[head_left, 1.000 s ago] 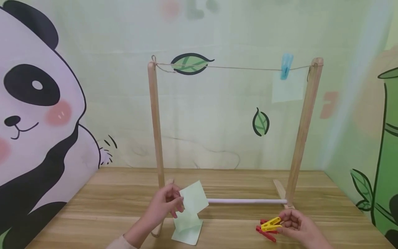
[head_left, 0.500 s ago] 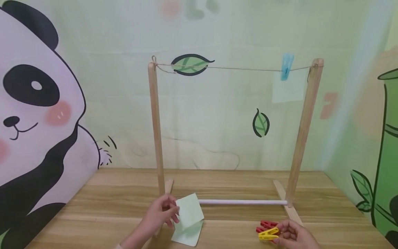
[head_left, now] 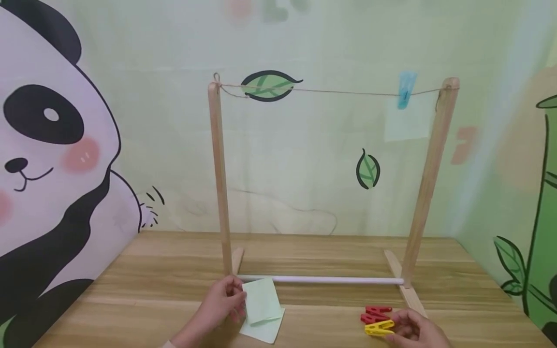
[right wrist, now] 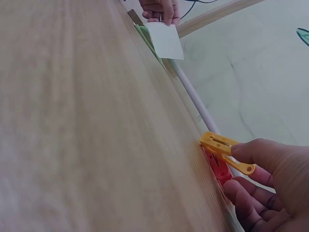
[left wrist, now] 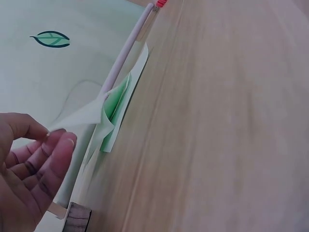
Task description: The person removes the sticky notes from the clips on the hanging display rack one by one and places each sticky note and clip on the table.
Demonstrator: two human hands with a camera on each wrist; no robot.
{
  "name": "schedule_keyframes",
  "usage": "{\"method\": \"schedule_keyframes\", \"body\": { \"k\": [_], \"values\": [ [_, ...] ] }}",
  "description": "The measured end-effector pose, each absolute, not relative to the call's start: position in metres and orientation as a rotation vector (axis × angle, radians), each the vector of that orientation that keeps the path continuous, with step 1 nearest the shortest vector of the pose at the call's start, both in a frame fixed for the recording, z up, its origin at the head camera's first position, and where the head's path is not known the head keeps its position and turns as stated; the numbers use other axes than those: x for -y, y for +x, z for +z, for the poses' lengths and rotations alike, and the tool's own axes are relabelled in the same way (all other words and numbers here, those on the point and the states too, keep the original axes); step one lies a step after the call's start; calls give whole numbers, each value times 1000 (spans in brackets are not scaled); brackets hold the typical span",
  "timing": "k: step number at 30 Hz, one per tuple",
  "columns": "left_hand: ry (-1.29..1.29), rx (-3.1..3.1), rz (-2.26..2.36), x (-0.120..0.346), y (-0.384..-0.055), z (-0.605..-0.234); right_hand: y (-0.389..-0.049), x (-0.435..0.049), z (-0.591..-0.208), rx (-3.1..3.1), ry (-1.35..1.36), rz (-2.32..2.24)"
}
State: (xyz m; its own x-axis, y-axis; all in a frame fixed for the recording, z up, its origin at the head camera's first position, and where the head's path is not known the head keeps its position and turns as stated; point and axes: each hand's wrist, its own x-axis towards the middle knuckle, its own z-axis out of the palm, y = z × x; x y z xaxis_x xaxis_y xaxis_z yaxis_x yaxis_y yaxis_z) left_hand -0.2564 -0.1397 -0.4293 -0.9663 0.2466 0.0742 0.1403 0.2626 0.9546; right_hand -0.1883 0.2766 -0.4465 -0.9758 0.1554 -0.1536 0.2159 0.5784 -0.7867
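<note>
- Table [head_left: 174, 270]: we note a wooden frame [head_left: 427, 193] inside its far edge.
- Left hand [head_left: 219, 300]: fingers pinch a green sheet [head_left: 261, 300] overlapping a lower sheet [head_left: 264, 332], left-edge side.
- Right hand [head_left: 416, 331]: fingers pinch a yellow clothespin [head_left: 377, 329], right-edge side.
- Red clothespins [head_left: 379, 309]: just beside it, far-edge side.

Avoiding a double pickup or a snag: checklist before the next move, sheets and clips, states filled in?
1. Left hand holds the upper sheet: ok, pinched at its edge.
2. Only one sheet pinched: cannot tell.
3. Upper sheet out to one side of the lower sheet: not ok, it covers part of it in the head view.
4. Right hand holds the yellow clip: ok.
5. Yellow clip not touching the red clips: cannot tell, they overlap in the right wrist view.
6. Blue clip fixing the hung paper to the string: ok.
</note>
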Motion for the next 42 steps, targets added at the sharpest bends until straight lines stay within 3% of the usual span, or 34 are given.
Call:
{"method": "schedule_keyframes", "body": {
  "k": [21, 42],
  "values": [
    [410, -2722, 1506, 138, -255, -440, -192, -280, -451, -2844, 277, -963],
    [317, -2714, 1501, 138, -254, -440, -186, -279, -444, -2898, 129, -758]
  ]
}}
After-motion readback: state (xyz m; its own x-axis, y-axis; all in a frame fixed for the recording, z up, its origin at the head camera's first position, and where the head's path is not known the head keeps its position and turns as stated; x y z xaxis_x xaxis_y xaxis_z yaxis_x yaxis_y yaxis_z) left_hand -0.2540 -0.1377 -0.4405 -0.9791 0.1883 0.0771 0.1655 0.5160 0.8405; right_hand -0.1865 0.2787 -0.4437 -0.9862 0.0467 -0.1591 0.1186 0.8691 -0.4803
